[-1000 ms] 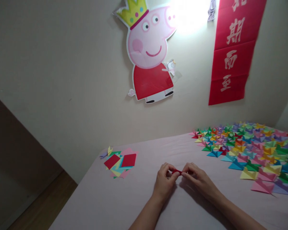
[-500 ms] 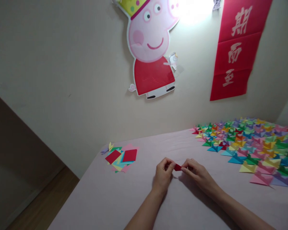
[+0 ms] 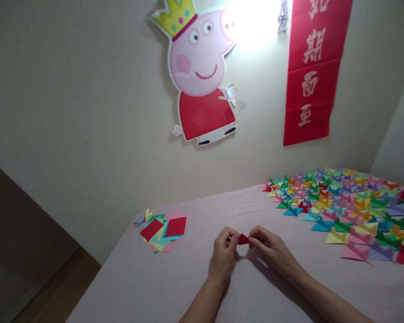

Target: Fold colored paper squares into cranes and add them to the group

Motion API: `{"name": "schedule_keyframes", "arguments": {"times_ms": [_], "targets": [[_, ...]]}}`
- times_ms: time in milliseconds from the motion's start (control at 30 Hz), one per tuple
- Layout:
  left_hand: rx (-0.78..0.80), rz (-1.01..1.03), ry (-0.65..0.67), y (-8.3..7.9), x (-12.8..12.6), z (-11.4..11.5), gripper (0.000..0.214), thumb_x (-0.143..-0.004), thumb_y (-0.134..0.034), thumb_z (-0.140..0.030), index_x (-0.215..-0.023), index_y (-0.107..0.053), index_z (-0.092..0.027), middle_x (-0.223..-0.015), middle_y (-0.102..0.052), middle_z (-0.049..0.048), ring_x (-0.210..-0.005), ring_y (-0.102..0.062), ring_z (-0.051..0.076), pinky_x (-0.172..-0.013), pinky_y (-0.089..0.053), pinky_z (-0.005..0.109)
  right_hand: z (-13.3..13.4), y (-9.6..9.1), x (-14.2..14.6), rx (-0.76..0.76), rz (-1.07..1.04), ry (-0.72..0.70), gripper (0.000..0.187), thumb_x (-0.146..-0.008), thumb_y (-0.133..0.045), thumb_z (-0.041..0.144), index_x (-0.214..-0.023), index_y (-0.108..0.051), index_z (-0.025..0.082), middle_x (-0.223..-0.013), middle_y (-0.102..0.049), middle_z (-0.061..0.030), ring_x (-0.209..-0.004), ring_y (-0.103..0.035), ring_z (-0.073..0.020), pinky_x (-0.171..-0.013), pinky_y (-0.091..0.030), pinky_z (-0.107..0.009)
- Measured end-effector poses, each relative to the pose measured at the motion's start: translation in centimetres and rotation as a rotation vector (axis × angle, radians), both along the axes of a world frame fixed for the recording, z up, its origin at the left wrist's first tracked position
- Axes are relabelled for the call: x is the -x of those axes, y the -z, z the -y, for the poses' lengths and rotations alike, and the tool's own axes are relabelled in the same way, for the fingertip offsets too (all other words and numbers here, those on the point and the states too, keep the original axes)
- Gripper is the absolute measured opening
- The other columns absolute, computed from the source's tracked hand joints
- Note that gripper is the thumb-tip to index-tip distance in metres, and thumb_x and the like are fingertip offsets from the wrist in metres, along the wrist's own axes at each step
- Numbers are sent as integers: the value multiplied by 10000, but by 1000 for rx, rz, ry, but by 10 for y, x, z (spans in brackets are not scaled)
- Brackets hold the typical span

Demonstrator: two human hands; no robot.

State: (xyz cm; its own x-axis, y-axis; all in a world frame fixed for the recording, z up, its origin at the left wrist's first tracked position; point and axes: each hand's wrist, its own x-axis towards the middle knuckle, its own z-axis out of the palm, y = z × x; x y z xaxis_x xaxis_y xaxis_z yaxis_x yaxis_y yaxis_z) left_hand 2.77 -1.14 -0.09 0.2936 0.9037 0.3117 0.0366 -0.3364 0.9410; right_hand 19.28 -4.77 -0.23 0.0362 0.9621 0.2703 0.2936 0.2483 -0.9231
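A small piece of folded red paper point(image 3: 243, 239) is held just above the table, its visible part roughly triangular. My left hand point(image 3: 225, 251) pinches its left end between thumb and fingers. On the other side, my right hand point(image 3: 267, 243) grips the right end the same way. The fingers cover both ends of the paper, so its full shape is hidden.
A loose pile of coloured paper squares point(image 3: 175, 227) lies to the left, with small folded pieces point(image 3: 148, 214) behind it. Rows of folded paper figures point(image 3: 355, 235) cover the table's right side. The pale-covered table point(image 3: 128, 287) meets a wall behind.
The view has shifted a little, so the wall and papers sit farther left. Between my hands the red paper has turned slightly and now looks more triangular; both hands still grip it.
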Motion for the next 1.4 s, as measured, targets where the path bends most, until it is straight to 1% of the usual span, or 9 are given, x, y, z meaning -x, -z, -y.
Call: {"name": "schedule_keyframes", "arguments": {"times_ms": [200, 400, 600, 800, 967, 1067, 1200, 1300, 1400], "targets": [[-62, -74, -50, 0, 1, 0, 409, -945, -492, -506, -719, -588, -179, -760, -552, 9, -734, -528, 161, -679, -414, 258, 1, 2, 1, 33, 31, -33, 299, -873, -497, 495, -780, -562, 218, -668, -630, 7, -616, -560, -154, -600, -438, -262], [-86, -108, -35, 4, 0, -1, 302, -944, -517, -407, -769, -611, -180, -813, -578, 18, -792, -551, 172, -705, -418, 262, 2, 3, 0, -19, 80, 41, 297, -899, -472, 477, -764, -542, 222, -650, -587, 21, -595, -531, -149, -579, -419, -257], [-66, -126, -18, 5, -2, -2, 146, -891, -530, -282, -855, -630, -181, -860, -611, 27, -800, -555, 168, -698, -429, 257, 1, 4, -1, -58, 87, 80, 278, -912, -467, 461, -778, -539, 227, -677, -587, 19, -614, -538, -153, -599, -432, -260], [-41, -116, -3, 3, -1, -4, 68, -785, -607, -221, -843, -607, -185, -872, -598, 10, -775, -554, 156, -684, -425, 252, 1, 7, -2, -90, 108, 100, 268, -928, -453, 445, -796, -539, 229, -703, -582, 13, -632, -525, -157, -606, -426, -262], [2, -108, -12, 7, 0, -3, 98, -868, -538, -230, -902, -622, -194, -923, -645, 28, -790, -581, 169, -723, -447, 281, -1, 6, -1, -139, 186, 77, 207, -929, -453, 380, -854, -577, 231, -816, -630, -27, -755, -575, -191, -703, -473, -298], [-136, -280, -67, 9, -2, 1, 98, -867, -529, -167, -869, -619, -205, -883, -634, 23, -831, -564, 189, -759, -425, 305, -1, 2, 3, -303, 253, 60, 123, -889, -531, 317, -963, -585, 235, -1001, -640, -69, -954, -573, -227, -857, -470, -358], [-336, -455, -108, 9, -6, 5, 157, -840, -513, -67, -813, -577, -208, -840, -612, 11, -831, -528, 198, -770, -389, 325, -3, -3, 6, -361, 332, 78, 29, -873, -562, 248, -849, -568, 233, -1004, -630, -73, -981, -558, -238, -888, -454, -392], [-344, -497, -126, 8, -8, 7, 135, -870, -534, -96, -812, -575, -211, -840, -614, 6, -829, -530, 200, -775, -385, 329, -5, -4, 4, -332, 359, 91, 137, -909, -526, 256, -774, -534, 232, -933, -625, -61, -921, -559, -228, -861, -459, -388], [-307, -474, -145, 7, -7, 7, 120, -890, -543, -130, -810, -576, -212, -855, -620, 6, -845, -543, 198, -793, -397, 328, -7, -7, -2, -322, 405, 60, 158, -907, -542, 283, -758, -531, 232, -909, -616, -53, -900, -553, -228, -839, -460, -386]]}}
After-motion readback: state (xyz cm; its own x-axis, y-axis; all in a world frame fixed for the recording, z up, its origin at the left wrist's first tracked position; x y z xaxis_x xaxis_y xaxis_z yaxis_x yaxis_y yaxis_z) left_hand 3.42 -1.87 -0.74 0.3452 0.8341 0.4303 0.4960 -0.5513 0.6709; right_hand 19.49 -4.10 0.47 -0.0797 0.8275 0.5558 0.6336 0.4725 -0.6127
